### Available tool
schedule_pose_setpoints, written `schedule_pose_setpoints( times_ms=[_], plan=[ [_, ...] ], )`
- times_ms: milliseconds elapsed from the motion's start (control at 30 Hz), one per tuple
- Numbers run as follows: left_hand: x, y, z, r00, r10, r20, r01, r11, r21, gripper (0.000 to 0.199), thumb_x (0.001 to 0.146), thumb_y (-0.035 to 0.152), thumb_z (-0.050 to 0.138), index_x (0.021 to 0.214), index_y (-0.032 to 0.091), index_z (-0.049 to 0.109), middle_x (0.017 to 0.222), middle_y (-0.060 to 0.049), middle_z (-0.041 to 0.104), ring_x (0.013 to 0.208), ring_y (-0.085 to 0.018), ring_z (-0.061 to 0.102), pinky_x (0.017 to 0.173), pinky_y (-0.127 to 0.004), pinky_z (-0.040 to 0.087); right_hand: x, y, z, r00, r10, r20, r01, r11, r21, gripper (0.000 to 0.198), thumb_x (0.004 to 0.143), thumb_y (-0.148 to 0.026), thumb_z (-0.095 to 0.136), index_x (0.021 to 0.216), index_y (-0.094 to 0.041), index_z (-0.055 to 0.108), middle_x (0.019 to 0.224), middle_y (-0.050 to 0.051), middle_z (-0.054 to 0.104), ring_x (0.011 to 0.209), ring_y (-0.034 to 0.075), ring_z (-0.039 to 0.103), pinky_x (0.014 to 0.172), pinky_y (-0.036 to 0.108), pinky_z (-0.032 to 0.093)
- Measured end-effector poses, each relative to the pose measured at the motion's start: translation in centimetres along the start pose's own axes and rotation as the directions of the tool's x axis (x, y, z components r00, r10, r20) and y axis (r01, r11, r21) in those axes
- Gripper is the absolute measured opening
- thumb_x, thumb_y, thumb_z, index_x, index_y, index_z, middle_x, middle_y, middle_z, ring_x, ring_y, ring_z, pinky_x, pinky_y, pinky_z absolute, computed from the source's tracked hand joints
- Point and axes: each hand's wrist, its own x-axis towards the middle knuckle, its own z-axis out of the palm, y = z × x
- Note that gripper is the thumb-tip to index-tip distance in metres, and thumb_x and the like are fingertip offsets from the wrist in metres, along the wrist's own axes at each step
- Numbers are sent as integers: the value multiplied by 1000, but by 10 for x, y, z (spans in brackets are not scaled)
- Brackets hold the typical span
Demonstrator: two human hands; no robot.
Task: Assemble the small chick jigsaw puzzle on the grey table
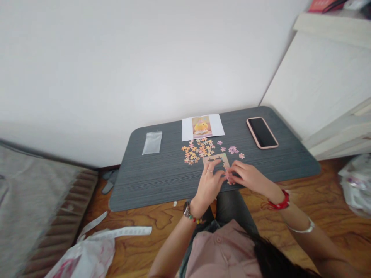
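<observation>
Pink shirt (223, 251) is nearest; past it, by the counter's (156, 173) front edge, lies the puzzle (226, 162). Left hand (209, 183) arches half-open over it; right hand (246, 177) bunches at its side, grip unclear. Likely light, stiff, loosely jointed: hold outer edges. Fingers hide some joints.

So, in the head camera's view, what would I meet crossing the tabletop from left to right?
Small clear plastic bag → spread of loose puzzle pieces → small purple cluster of pieces → single pink piece → phone in a pink case.
</observation>
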Motion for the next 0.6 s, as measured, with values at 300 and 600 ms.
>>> schedule_pose_setpoints(
  times_ms=[300, 600],
  plan=[
    [-27, 25, 21, 990, -92, 109, 93, 996, -2, 11, 81, 23, 57, 89, 22, 64, 121, -7, 48, 113, -25, 45, 101, -54, 34, -41, 3, 26, 998, 56, 34, -58, 997, 48, 15, 87, -28, 47, 89, -18, 58, 86, 5, 56, 76, 17, 59, 66, 29, 48],
    [-29, 24, 20, 992, -76, 97, 72, 997, 38, 11, 81, 23, 56, 87, 25, 66, 118, -6, 50, 110, -24, 46, 102, -55, 32, -39, -1, 23, 999, 40, 28, -40, 999, -3, 16, 87, -27, 46, 89, -18, 60, 84, 5, 57, 75, 17, 60, 65, 30, 49]
  ],
)
